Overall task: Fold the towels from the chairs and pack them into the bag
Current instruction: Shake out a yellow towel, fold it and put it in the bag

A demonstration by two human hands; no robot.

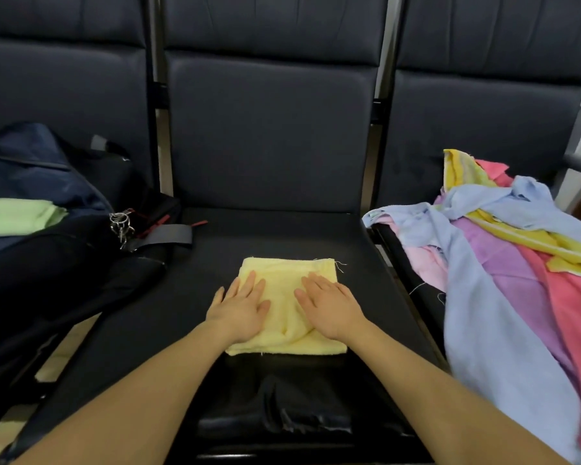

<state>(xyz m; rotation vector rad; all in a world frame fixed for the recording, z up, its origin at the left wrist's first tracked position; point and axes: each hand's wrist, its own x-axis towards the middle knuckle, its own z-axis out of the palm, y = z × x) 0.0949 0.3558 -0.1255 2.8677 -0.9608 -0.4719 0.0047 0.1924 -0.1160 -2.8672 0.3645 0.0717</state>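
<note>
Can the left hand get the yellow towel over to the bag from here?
Probably yes. The left hand lies flat on the folded yellow towel, and the bag sits on the next seat to its left, a green towel showing inside. Only bare seat and a strap lie between.

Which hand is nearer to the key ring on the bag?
Left. The left hand lies flat on the yellow towel, on the key ring's side; the right hand lies farther right.
</note>
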